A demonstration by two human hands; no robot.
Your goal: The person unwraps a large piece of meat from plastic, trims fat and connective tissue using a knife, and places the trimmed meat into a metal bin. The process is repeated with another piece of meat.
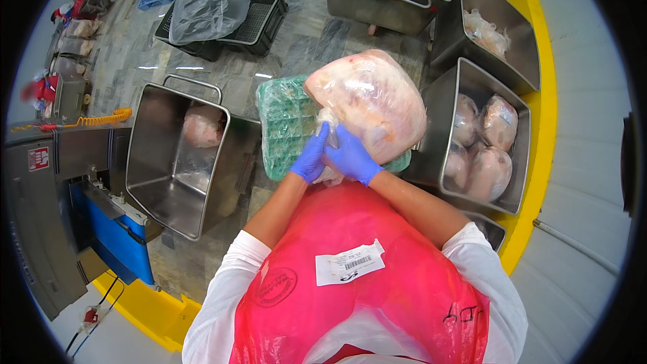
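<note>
A large pale pink piece of meat, sealed in a clear plastic bag point(377, 101), lies in front of me over a green crate wrapped in clear film point(286, 125). My left hand point(312, 156), in a blue glove, is closed round the twisted neck of the bag. Pressed close beside it, my right hand point(352, 155), gloved the same, grips that gathered plastic too. The fingertips are partly hidden by the bunched film. Loose ends of plastic hang below the hands, against my red plastic apron point(296, 229).
To the left stands a steel bin point(168, 189) with a piece of meat inside. On the right, another steel bin point(482, 199) holds several bagged pieces; behind it, a bin point(515, 71) contains crumpled plastic. Black crates point(266, 23) with a clear bag point(209, 3) lie on the tiled floor.
</note>
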